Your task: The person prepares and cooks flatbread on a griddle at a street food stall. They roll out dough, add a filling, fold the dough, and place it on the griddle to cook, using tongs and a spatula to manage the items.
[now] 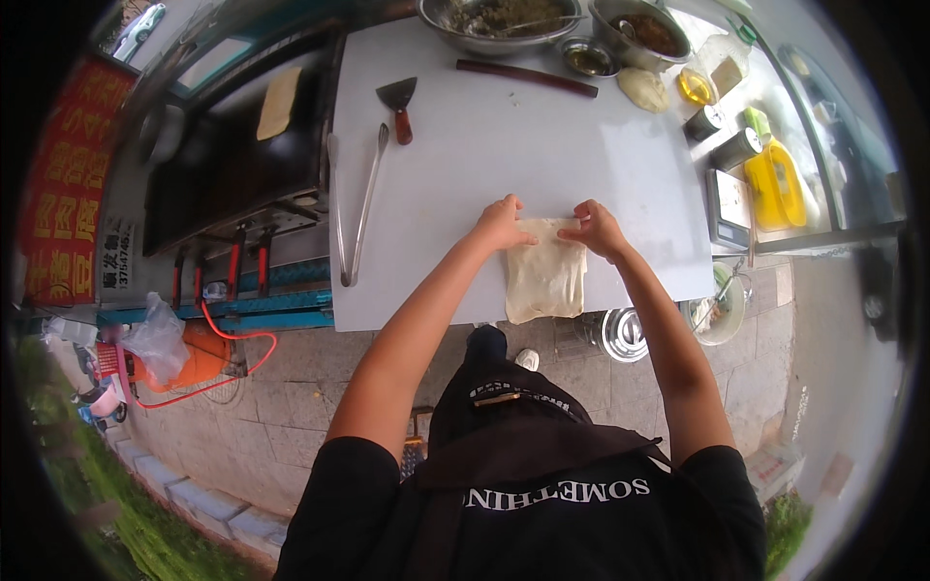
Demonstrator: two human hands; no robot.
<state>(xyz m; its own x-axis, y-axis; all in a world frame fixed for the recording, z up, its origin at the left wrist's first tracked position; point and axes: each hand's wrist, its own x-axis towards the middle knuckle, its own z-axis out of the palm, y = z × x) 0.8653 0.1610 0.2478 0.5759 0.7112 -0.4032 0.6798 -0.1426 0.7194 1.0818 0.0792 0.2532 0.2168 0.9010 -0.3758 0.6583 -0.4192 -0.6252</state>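
Observation:
A pale rectangular sheet of dough (546,279) lies at the front edge of the metal worktop (472,160), its near end hanging past that edge. My left hand (505,224) grips its far left corner, with the thumb on top. At the far right corner, my right hand (597,229) pinches the dough the same way. The fingertips beneath the dough are partly hidden. Beyond my hands, a dark wooden rolling pin (527,78) lies near the back, and a lump of dough (644,90) rests to its right.
Left of the worktop, a black griddle (232,145) bears a flat dough strip (279,104). Metal tongs (356,210) and a scraper (398,102) lie on the worktop's left. Bowls of filling (501,43) (639,62) stand behind. A digital scale (729,210) sits right.

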